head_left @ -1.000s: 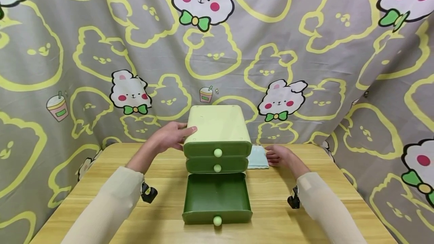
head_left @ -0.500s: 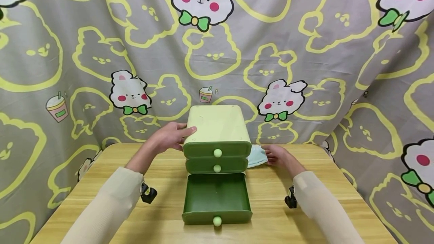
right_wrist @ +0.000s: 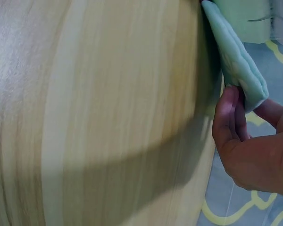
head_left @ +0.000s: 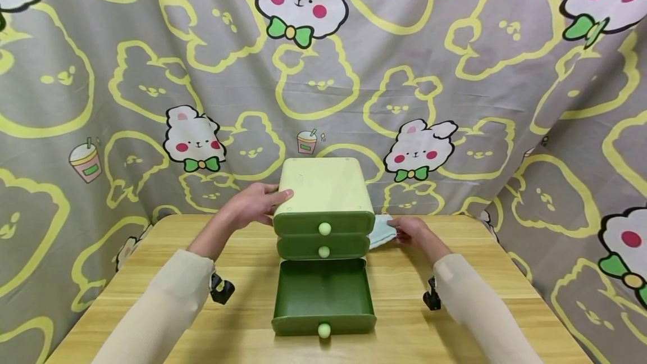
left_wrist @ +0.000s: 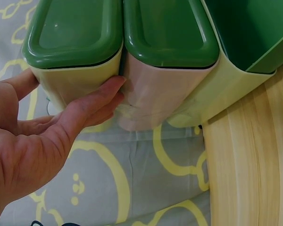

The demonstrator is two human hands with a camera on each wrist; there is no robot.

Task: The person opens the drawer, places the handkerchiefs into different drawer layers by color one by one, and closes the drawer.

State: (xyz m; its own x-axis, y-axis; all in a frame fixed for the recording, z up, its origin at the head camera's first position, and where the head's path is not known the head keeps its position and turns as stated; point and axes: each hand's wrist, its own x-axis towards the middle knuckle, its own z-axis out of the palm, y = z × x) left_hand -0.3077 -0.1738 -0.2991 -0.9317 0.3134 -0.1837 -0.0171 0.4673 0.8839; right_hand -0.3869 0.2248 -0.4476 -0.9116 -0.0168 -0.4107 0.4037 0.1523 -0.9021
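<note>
A small desktop drawer cabinet with a pale yellow-green top and dark green drawer fronts stands mid-table. Its bottom drawer is pulled out, with nothing inside; the upper two are closed. My left hand steadies the cabinet's upper left side, thumb over the top edge. In the left wrist view, its fingers lie fairly straight along the top tier's side. To the cabinet's right, my right hand pinches the edge of a folded light-blue cloth, which stands tilted up in the right wrist view. The cabinet hides part of it.
The wood-grain table carries the cabinet. Behind and at both sides hangs a grey curtain printed with cartoon animals. Round pale knobs project from the drawer fronts. A black mount sits at each wrist.
My right hand has closed on the cloth's edge and shifted slightly left; the cloth, flat a second ago, has its right side raised and folded inward. The left hand and cabinet have stayed still.
</note>
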